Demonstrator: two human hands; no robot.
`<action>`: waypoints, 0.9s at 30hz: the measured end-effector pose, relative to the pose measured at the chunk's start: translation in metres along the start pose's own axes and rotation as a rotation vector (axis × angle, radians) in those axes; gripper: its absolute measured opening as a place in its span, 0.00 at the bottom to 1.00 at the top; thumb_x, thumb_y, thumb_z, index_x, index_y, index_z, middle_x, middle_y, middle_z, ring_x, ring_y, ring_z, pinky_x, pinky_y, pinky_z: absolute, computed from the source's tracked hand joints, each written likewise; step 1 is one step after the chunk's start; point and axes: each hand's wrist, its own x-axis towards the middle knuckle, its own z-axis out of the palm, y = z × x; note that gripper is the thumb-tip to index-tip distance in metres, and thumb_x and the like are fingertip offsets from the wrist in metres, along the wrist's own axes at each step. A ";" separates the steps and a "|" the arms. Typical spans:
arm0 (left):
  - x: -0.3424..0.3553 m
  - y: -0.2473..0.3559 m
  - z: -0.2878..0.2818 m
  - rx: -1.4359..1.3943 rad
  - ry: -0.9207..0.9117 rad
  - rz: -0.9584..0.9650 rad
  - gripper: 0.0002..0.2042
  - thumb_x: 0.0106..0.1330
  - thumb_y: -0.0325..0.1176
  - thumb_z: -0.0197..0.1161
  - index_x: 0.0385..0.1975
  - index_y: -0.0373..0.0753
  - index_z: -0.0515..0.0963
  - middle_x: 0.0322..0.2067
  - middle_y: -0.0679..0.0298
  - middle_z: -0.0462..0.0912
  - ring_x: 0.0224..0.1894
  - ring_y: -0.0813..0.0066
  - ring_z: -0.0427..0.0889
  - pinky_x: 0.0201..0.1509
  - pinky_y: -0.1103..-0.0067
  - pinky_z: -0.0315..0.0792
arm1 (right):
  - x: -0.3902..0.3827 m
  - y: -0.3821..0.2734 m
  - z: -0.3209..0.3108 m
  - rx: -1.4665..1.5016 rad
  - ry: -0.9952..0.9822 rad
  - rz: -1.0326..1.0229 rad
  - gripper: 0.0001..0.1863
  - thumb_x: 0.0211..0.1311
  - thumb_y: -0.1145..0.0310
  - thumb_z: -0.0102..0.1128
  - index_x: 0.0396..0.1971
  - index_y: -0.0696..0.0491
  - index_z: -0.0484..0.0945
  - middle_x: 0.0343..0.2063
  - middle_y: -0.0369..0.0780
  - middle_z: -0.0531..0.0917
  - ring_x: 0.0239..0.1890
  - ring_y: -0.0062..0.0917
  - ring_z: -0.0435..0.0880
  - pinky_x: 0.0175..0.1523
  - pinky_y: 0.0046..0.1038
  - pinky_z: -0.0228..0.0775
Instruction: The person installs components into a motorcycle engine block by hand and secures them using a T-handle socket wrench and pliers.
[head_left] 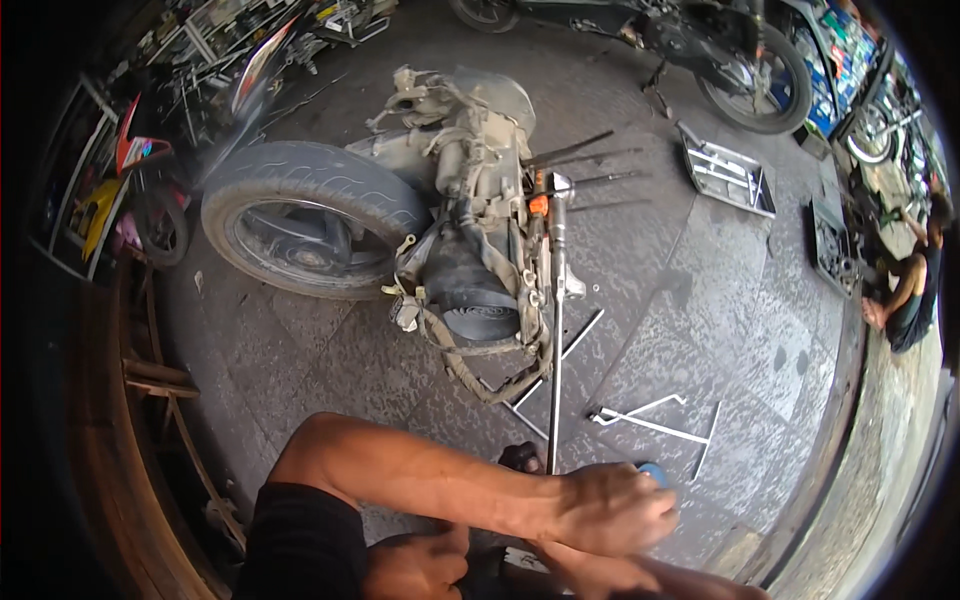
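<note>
My left arm reaches across from the lower left, and my left hand point(618, 510) is closed in a fist; what it grips is hidden. A rounded blue thing point(654, 474) shows just past its knuckles. Below the left wrist lies my right forearm and part of my right hand point(590, 572), fingers hidden. A long metal bar point(556, 370) runs from behind my left forearm up to the right side of a dirty scooter engine point(480, 180). That engine lies on the floor, joined to a rear wheel point(310, 170). A small dark object point(520, 457) sits beside the bar's near end.
Thin metal T-shaped wrenches point(655, 428) lie right of the bar. Metal trays point(728, 172) rest farther right. A motorcycle point(755, 85) stands at the back right, near another person point(915, 275). A wooden frame point(160, 378) lines the left side.
</note>
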 end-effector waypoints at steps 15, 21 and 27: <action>-0.127 -0.050 0.088 -0.417 0.545 -0.340 0.11 0.69 0.37 0.56 0.39 0.35 0.69 0.25 0.55 0.74 0.25 0.51 0.75 0.30 0.66 0.68 | 0.012 -0.110 -0.023 0.213 0.530 0.233 0.38 0.60 0.66 0.65 0.66 0.62 0.55 0.50 0.46 0.74 0.48 0.29 0.76 0.54 0.31 0.71; -0.124 -0.051 0.064 -0.591 0.321 -0.294 0.08 0.72 0.33 0.52 0.34 0.36 0.70 0.21 0.55 0.71 0.21 0.54 0.71 0.26 0.65 0.65 | 0.040 -0.147 -0.022 -0.088 0.592 0.089 0.17 0.66 0.73 0.57 0.52 0.64 0.71 0.26 0.32 0.75 0.27 0.12 0.71 0.35 0.15 0.66; -0.115 -0.017 0.042 -0.214 0.366 -0.407 0.19 0.71 0.48 0.53 0.28 0.36 0.74 0.20 0.49 0.76 0.24 0.47 0.78 0.27 0.61 0.69 | 0.038 -0.125 -0.022 -0.196 0.781 -0.071 0.22 0.72 0.70 0.50 0.62 0.64 0.65 0.17 0.26 0.65 0.18 0.08 0.59 0.22 0.15 0.48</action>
